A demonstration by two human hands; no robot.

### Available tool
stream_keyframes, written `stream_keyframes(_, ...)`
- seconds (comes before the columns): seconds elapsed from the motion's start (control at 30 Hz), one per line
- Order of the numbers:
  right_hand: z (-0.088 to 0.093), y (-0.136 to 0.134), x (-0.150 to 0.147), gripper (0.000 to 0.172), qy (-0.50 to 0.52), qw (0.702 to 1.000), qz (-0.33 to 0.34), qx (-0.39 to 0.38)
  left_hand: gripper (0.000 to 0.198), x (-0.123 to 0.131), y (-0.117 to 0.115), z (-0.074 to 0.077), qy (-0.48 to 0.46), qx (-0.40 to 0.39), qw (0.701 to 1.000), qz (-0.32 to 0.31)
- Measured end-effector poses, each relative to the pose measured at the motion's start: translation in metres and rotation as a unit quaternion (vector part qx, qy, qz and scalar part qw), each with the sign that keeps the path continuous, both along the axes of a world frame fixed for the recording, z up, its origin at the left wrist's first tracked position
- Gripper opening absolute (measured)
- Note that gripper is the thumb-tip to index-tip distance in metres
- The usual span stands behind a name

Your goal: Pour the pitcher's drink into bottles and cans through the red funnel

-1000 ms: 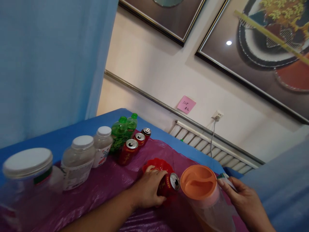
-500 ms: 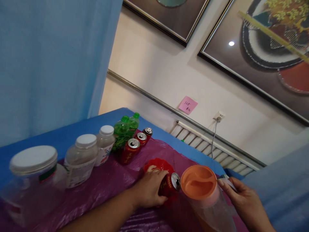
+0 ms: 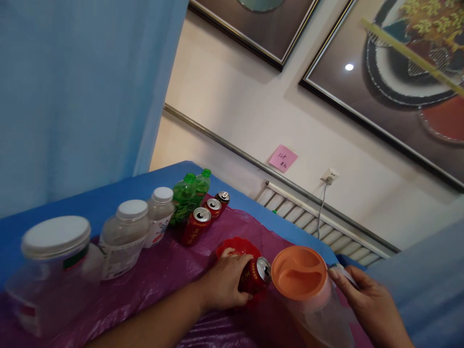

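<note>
My left hand (image 3: 226, 280) is wrapped round a red can (image 3: 258, 275), which leans with its silver top toward a clear pitcher (image 3: 319, 314). The pitcher has an orange lid (image 3: 299, 273), and the can's top is close beside that lid. My right hand (image 3: 369, 299) grips the pitcher's handle (image 3: 344, 275) on the right, thumb on top. Behind my left hand lies a red dish (image 3: 239, 245) with a wavy rim, partly covered by the fingers.
Left of my hands, a row of red cans (image 3: 195, 226), green bottles (image 3: 183, 198) and white-lidded jars (image 3: 125, 237) stands on purple plastic sheeting (image 3: 174, 270) over a blue table (image 3: 108, 200). A radiator (image 3: 290, 208) is behind the table.
The view has shifted very slightly. Both hands keep their holds, and the can and pitcher stay in almost the same places.
</note>
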State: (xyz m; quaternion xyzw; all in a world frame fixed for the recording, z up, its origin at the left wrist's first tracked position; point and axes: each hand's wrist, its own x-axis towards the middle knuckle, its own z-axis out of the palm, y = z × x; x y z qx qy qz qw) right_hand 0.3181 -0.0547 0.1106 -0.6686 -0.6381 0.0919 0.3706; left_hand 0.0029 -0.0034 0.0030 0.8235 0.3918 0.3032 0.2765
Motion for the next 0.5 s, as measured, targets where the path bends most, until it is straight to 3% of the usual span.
stream_keyframes(0.5, 0.0027, -0.0008, 0.0026, 0.048, -0.006, 1.0, 0.001, -0.009, 0.063, -0.0008, -0.0006, 0.002, 0.004, -0.005, 1.0, -0.001)
